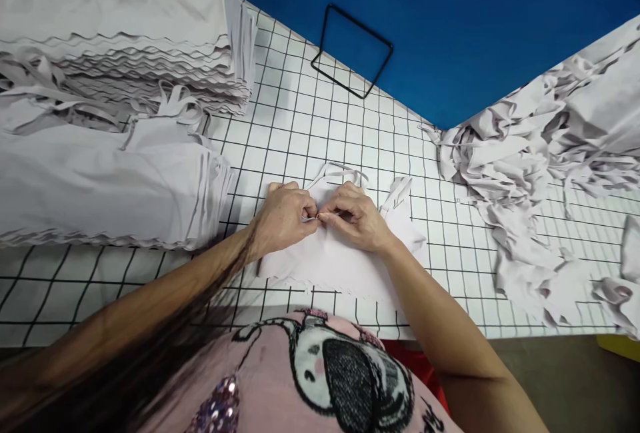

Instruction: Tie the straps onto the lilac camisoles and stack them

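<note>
A pale camisole-style top [345, 263] with thin straps lies on the checked table in front of me. My left hand [287, 216] is closed in a pinch on its upper edge. Close beside it, my right hand [355, 216] also pinches the edge, thumb and fingertips together. The fingertips of both hands nearly meet near the base of one strap [340, 170]. A second strap [397, 193] lies to the right of my right hand. Whatever small detail sits between the fingertips is too small to make out.
Tall stacks of folded pale garments [115, 166] stand at the left. Loose, crumpled pale garments [520, 160] are heaped at the right. A black wire frame [353, 52] lies across the far edge of the checked table [300, 120], beside a blue surface [450, 13].
</note>
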`<state>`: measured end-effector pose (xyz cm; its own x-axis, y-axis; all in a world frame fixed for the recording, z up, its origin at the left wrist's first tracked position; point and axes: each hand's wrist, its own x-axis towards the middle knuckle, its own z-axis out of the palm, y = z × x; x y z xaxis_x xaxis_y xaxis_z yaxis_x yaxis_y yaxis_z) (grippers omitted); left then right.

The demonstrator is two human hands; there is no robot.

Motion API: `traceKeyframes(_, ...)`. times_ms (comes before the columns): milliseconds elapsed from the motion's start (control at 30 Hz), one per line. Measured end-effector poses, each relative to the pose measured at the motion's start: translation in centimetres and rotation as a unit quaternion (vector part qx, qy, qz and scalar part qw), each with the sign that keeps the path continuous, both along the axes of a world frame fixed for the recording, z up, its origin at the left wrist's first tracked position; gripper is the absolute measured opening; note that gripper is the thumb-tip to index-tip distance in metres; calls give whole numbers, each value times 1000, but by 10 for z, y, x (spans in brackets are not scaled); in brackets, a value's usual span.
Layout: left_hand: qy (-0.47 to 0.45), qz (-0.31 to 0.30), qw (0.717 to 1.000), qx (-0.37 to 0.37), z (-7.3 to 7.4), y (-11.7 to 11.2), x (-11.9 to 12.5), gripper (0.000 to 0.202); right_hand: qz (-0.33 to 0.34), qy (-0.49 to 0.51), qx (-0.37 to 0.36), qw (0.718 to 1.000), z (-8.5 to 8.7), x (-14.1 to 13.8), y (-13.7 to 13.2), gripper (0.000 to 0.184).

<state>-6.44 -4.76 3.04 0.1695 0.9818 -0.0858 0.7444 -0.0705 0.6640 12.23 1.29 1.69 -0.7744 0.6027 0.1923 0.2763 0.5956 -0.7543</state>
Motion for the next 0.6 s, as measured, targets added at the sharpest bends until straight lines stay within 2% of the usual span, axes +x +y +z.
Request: traceKeyframes(600, 12, 9, 1000, 9, -3, -1, 1, 11, -6, -5, 21, 1000, 1, 0, -2, 11)
